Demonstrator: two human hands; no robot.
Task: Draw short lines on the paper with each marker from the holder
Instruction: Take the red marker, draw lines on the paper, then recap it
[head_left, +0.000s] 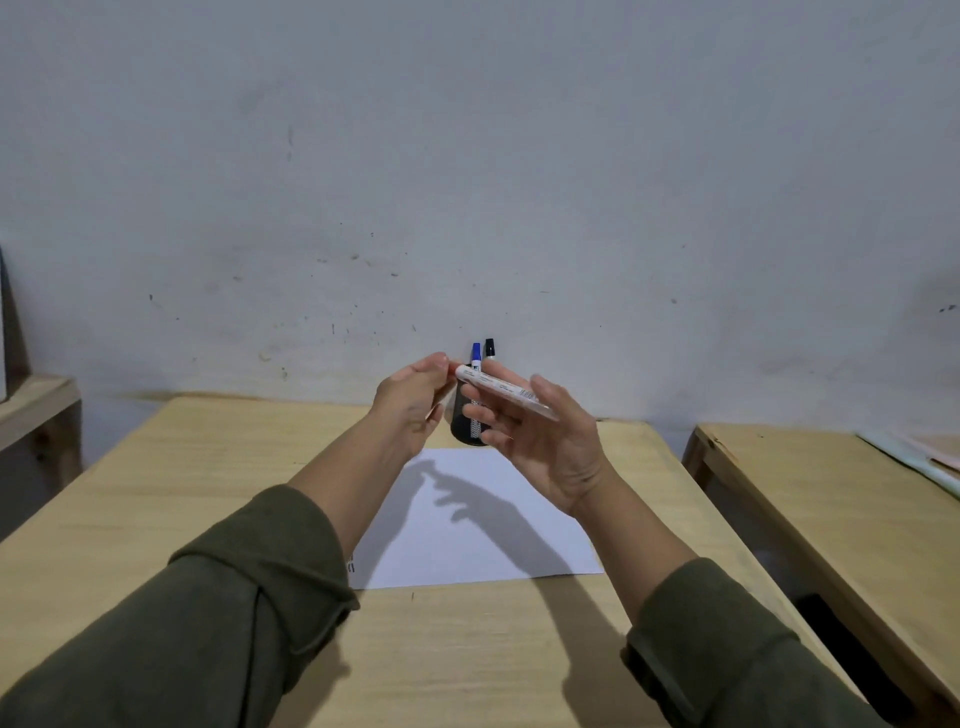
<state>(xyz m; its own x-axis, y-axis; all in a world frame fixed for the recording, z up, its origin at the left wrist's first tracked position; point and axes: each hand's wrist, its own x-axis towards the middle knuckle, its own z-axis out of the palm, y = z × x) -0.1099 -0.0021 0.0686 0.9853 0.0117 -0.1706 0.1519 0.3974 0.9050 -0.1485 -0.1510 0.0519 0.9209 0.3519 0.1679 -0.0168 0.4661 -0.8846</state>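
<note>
My right hand (540, 441) holds a white marker (498, 387) slantwise in the air above the paper. My left hand (415, 400) has its fingertips pinched at the marker's left end; what sits between them is hidden. Behind both hands stands a dark mesh holder (470, 426), mostly covered, with a blue-capped marker (476, 355) and a black-capped marker (489, 348) sticking up from it. A white sheet of paper (467, 525) lies on the wooden table (156, 493) under my hands, with small dark marks at its lower left edge.
A second wooden table (831, 493) stands to the right across a narrow gap, with pale sheets at its far right. A wooden shelf (36, 405) sits at the far left. A grey wall rises right behind the holder.
</note>
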